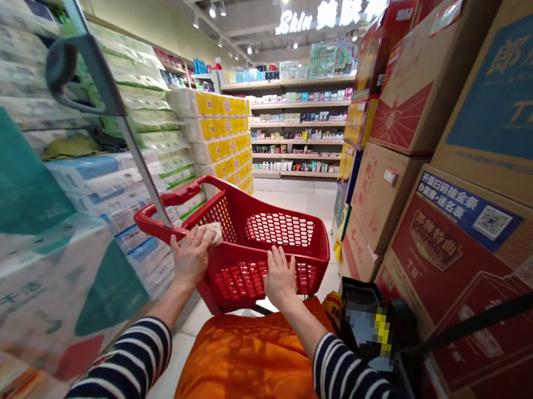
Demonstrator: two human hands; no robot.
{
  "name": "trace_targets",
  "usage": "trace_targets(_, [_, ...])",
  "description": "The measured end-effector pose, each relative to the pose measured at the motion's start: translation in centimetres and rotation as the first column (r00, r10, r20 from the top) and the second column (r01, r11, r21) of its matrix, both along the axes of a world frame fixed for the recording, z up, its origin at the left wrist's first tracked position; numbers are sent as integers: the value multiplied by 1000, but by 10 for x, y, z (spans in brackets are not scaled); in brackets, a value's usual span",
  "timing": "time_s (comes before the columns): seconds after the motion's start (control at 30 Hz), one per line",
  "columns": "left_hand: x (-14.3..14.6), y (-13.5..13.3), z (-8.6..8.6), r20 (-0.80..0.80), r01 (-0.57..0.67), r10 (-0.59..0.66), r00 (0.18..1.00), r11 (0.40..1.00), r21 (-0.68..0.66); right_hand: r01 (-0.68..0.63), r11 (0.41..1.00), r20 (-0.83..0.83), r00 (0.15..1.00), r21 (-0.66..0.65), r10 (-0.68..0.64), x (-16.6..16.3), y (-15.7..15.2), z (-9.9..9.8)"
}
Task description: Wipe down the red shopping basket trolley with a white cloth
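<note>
A red plastic shopping basket (282,229) on wheels stands in the aisle in front of me. Its grey metal pull handle (112,91) rises up to the upper left. My left hand (191,255) presses a white cloth (213,231) against the basket's near left rim, fingers closed over it. My right hand (279,276) lies flat on the basket's near wall, fingers stretched out and holding nothing. Both arms wear striped sleeves over an orange apron (249,372).
Packs of tissue paper (37,244) are stacked along the left. Large cardboard cartons (479,260) are piled on the right. A black bag (378,325) hangs at my right side. Shelves of products (297,130) close the aisle's far end.
</note>
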State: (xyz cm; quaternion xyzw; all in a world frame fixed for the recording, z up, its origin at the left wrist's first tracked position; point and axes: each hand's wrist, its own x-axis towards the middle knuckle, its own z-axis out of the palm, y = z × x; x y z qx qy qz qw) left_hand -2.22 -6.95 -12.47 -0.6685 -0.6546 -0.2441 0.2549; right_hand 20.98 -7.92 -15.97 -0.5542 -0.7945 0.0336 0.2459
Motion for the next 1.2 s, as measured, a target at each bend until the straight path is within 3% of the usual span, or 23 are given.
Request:
trace_targets(0.27, [46, 9, -20, -62, 156, -160, 985, 986, -56, -56, 998, 11, 998, -16, 57, -8, 3, 4])
trace_targets(0.37, [27, 9, -11, -67, 123, -125, 990, 992, -43, -47, 999, 18, 999, -12, 47, -7, 4, 2])
trace_targets(0.5, [-13, 5, 6, -7, -55, 56, 998, 997, 63, -21, 1000, -8, 1000, -1, 21, -5, 2, 0])
trace_targets(0.6, [-21, 3, 8, 34, -113, 110, 993, 989, 99, -17, 1000, -16, 1000, 8, 18, -4, 1, -1])
trace_targets(0.7, [-1, 5, 0, 23, -32, 32, 999, 999, 34, -13, 1000, -16, 1000, 16, 13, -5, 1, -1])
trace_targets(0.97, [93, 5, -28, 47, 222, -218, 975, 968, -113, 16, 1000, -17, 1000, 25, -16, 6, 1, 2])
trace_targets(1.2, [85, 6, -20, 94, 174, -164, 982, 978, -116, 106, 994, -8, 994, 9, -106, 29, 6, -2])
